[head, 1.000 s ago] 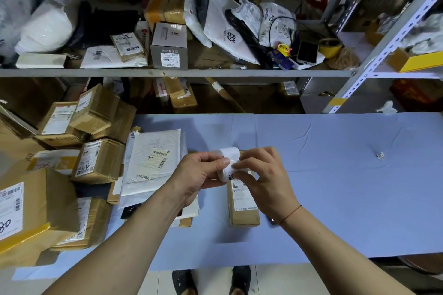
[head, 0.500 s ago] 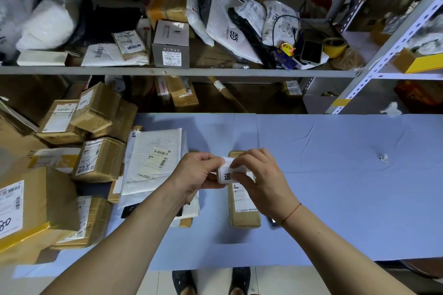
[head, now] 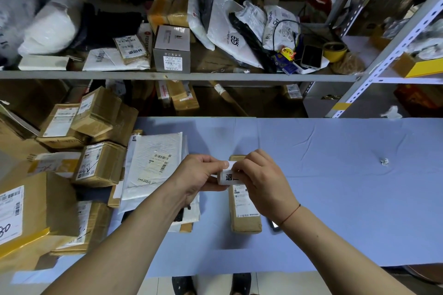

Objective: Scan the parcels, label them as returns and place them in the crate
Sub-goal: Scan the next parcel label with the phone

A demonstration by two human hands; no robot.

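While both hands work above the blue bench [head: 335,175], the labelling step looks to be in hand: the left hand [head: 196,177] has its grip curled round a small roll of white labels [head: 226,176], thumb on top, and the right hand [head: 261,179] pinches the loose end of the roll at its near edge, as if to peel one sticker free. A black printed character shows on the face of the roll; the rest of the print is hidden by the right fingers.

The parcel [head: 244,208] to be marked, a narrow brown box with a white shipping slip on top, lies flat on the bench directly below the hands, not touched by either. More brown boxes [head: 100,163] and a white padded mailer [head: 153,165] wait in a heap to the left. No crate can be made out.

The next move, I judge, calls for a clean peel without creasing, then pressing the sticker flat on the bare cardboard.
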